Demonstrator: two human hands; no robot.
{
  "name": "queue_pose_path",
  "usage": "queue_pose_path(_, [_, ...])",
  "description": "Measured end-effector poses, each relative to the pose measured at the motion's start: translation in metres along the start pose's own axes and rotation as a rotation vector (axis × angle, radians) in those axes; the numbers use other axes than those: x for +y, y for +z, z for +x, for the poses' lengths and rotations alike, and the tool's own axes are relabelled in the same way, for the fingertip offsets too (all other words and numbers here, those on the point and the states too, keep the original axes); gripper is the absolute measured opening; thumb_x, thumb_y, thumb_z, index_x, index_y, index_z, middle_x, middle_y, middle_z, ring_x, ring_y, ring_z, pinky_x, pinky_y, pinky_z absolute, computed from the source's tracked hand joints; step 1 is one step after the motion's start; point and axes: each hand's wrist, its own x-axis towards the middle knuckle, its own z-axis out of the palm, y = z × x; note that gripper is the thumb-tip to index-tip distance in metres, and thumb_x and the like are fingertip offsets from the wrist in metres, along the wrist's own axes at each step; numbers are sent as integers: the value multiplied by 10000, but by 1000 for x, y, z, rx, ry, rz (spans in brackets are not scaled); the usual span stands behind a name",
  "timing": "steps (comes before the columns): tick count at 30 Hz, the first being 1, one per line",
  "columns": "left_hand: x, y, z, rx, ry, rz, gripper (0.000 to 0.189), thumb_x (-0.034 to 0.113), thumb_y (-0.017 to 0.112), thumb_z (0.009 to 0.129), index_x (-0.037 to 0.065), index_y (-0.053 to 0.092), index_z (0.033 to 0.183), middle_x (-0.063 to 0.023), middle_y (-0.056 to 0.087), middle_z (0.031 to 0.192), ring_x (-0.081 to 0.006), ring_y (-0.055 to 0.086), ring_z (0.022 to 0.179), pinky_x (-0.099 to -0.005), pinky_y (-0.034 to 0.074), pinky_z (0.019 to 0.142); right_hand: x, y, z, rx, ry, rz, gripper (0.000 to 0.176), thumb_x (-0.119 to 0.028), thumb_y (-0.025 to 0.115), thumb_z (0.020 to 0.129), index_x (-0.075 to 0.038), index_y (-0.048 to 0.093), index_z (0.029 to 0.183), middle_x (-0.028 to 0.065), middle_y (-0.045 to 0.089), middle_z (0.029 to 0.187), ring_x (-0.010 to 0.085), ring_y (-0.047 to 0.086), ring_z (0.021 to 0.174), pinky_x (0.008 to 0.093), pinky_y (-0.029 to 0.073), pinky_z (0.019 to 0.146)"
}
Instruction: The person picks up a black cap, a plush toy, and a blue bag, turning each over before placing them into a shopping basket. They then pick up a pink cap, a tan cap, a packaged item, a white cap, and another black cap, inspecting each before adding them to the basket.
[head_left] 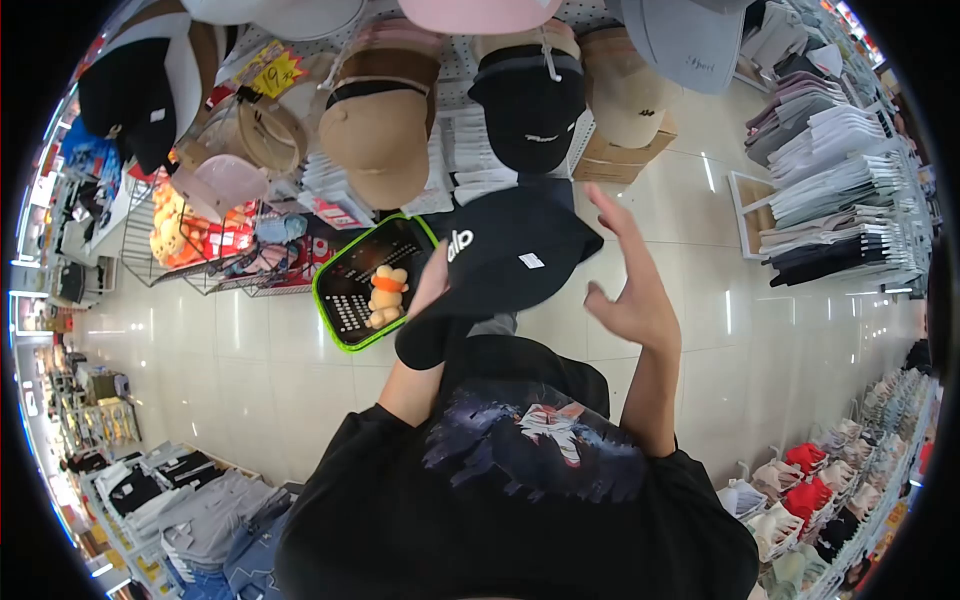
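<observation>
We find the person's left hand (432,282) at the side of a black baseball cap (515,240); the fingers are mostly hidden behind the cap, but we record them as holding it. The cap is tilted, its crown between the two hands, its brim lying below the left fingers, near the chest; white lettering and a white sticker (531,261) show on the crown. We note the right hand (638,300) apart from the cap, just beside the crown, its thumb and fingers spread wide with nothing between them. To the left of the left fingers we observe a green-rimmed black shopping basket (325,318) holding a beige plush toy (387,300) with an orange band; we cannot tell whether the basket hangs from the left arm. Ahead of the fingers hang a stack of tan baseball caps (378,150), a black cap with white lettering (535,115) and a cream cap (622,105), the last above a cardboard box (622,160). Well to the right of the right fingers stands a rack of hanging shirts (835,190). Below both hands we see the person's black printed T-shirt (480,530).
</observation>
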Motion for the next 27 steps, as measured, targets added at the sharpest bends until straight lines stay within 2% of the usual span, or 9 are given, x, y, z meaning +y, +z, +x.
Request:
queue_pose_path(1, [-8,5,-19,96,-409,-814,325,160,454,972,-60,548,1192,-174,651,1104,-249,667,952,-358,558,841,-11,5,-9,-41,-26,-31,775,105,601,637,-54,436,1377,142,487,1368,300,473,1264,383,401,1015])
queue_pose_path(5, [-35,3,-102,207,-199,-383,309,163,462,971,-54,554,1170,-152,650,1041,-206,646,917,-309,539,795,-16,23,-44,-188,-78,-30,622,46,701,643,-61,575,1243,116,573,1290,286,536,1193,349,436,981])
queue_pose_path(8, [-92,-42,-140,-339,-633,-1146,340,301,514,958,-4,571,1098,-66,599,850,-114,574,711,-238,468,626,-25,37,-66,-163,82,22,309,-78,703,765,5,647,1058,149,666,1025,307,637,912,344,496,786])
queue_pose_path(10, [-61,-29,-162,46,-599,-439,364,370,479,955,33,567,1060,-52,585,835,-138,571,688,-250,459,597,-30,45,-75,-62,156,-10,282,-232,656,878,45,643,932,202,632,758,323,613,630,361,457,579])
queue_pose_path(12, [-48,-33,-190,282,-570,-30,376,385,454,961,56,562,1107,-43,595,869,-147,592,752,-259,450,603,-33,49,-84,-60,255,-25,293,-251,645,887,41,638,909,198,614,715,324,587,600,361,440,565])
queue_pose_path(15, [-7,-36,-218,627,-103,426,250,223,458,985,22,605,1012,-74,635,904,-140,607,808,-293,503,673,-37,54,-93,-45,348,-32,348,-299,602,913,38,613,833,185,571,629,327,530,544,370,410,544])
queue_pose_path(18, [46,-21,-240,641,257,699,212,186,597,893,35,631,1038,-83,620,976,-179,606,853,-286,489,739,-43,55,-97,-166,391,-109,362,-305,584,919,41,597,811,200,565,639,359,527,567,391,418,562])
queue_pose_path(20, [85,5,-244,269,577,1268,315,134,696,796,28,624,1084,-115,614,1033,-239,598,931,-322,471,823,-50,59,-98,-254,318,-213,362,-292,575,921,43,579,785,212,554,638,387,519,587,414,418,575])
queue_pose_path(27, [86,21,-232,-90,625,1640,277,107,724,676,55,591,913,-97,537,903,-290,537,969,-425,398,921,-89,89,-95,-260,273,-50,375,-293,583,918,51,573,768,213,538,631,369,496,566,396,414,569])
